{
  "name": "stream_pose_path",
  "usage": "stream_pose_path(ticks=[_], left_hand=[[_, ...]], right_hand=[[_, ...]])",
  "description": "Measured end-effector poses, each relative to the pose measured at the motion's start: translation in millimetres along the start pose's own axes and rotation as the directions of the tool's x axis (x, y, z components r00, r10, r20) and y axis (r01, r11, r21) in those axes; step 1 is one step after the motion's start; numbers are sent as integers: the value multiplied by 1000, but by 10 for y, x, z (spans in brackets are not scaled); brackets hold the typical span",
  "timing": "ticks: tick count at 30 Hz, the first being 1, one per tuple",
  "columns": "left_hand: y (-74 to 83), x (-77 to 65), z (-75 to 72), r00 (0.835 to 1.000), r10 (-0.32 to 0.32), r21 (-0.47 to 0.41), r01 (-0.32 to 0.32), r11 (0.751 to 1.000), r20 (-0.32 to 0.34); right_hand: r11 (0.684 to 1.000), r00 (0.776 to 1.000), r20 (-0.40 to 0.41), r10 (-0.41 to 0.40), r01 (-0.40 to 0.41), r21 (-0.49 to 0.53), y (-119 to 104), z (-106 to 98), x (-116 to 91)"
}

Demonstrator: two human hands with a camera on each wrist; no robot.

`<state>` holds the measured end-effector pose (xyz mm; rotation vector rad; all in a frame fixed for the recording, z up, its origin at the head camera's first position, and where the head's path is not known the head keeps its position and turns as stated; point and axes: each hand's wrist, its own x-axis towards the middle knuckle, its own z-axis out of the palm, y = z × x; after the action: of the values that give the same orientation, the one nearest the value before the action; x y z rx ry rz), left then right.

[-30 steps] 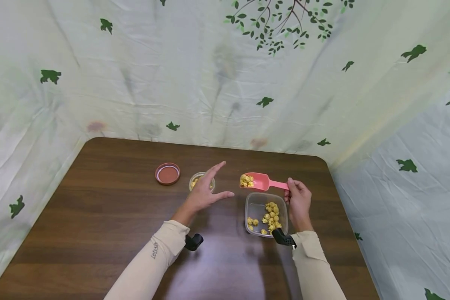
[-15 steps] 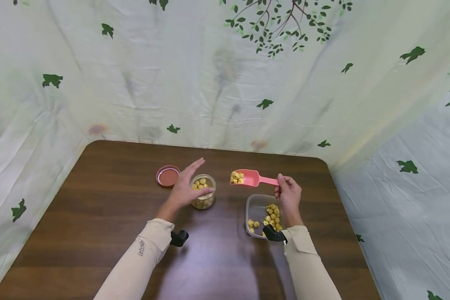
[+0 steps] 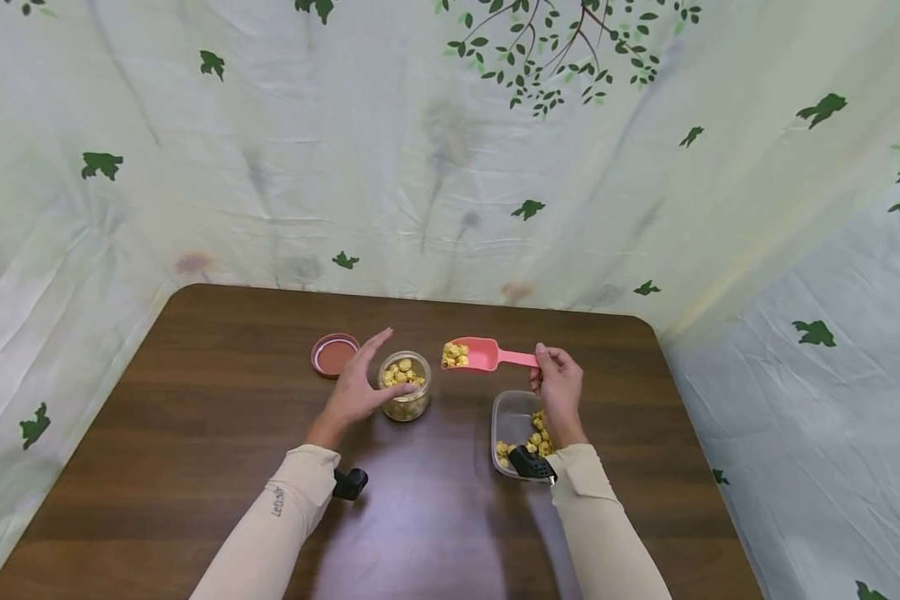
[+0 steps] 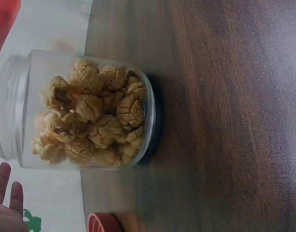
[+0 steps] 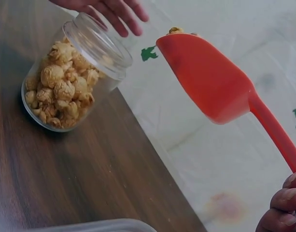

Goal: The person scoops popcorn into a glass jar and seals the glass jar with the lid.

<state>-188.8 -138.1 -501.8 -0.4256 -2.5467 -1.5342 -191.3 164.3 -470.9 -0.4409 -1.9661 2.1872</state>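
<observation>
My right hand point(image 3: 561, 385) grips the handle of a pink scoop point(image 3: 483, 354), held level above the table, with caramel popcorn point(image 3: 454, 356) in its front end. To the scoop's left stands an uncapped clear jar point(image 4: 24, 121), well filled with popcorn point(image 4: 104, 128). Beside the jar my left hand point(image 3: 352, 393) is spread, thumb and fingers stretched around the near side of its mouth. Whether the thumb touches the glass I cannot tell. In the right wrist view the scoop point(image 5: 210, 79) hangs apart from the jar, slightly higher than its rim.
A clear plastic tub point(image 3: 494, 425) with more popcorn point(image 3: 537, 437) sits below my right forearm, partly hidden by the wrist camera. Behind my left hand lies a reddish-brown lid point(image 3: 333, 356). A patterned curtain point(image 3: 450, 167) hangs behind the wooden table point(image 3: 217, 417).
My right hand has carried the loaded scoop leftward from above the tub towards the jar. My left hand has moved left too, uncovering the jar in the head view.
</observation>
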Motion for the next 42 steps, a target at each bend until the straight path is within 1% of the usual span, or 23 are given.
stream_pose_path(ticks=[5,9,12,16,19,22,28,31,38,42], left_hand=[[-59,-29,24,999,-44,-2,44,999,26],[-123,-72,65,995,-91,2,91,996,49],[-159,-97,105,992,-109,-1,110,994,55],[-183,-121,151,993,-113,-6,113,994,39],[-215,-134,173,994,-109,-1,109,994,22],[-249,-143,189,993,-118,-8,118,993,16],[-278,-152,197,989,-145,-21,146,989,14],[-276,-157,193,988,-155,-28,155,988,11],[-283,-166,191,987,-160,-54,161,986,20],[-285,-172,193,985,-169,-70,170,983,25]], right_hand=[[1000,1000,0,6,-6,-31,-16,79,-31],[1000,1000,4,-7,7,-20,17,138,-28],[1000,1000,14,-18,18,-22,39,182,-34],[998,999,32,-25,26,-54,68,234,-49],[998,999,48,-17,19,-58,87,261,-54],[999,998,54,-19,22,-50,111,286,-57],[997,998,58,-38,42,-62,123,343,-83],[995,996,69,-62,67,-67,131,371,-98],[992,993,84,-85,93,-91,140,400,-124],[991,990,90,-104,111,-80,111,424,-125]])
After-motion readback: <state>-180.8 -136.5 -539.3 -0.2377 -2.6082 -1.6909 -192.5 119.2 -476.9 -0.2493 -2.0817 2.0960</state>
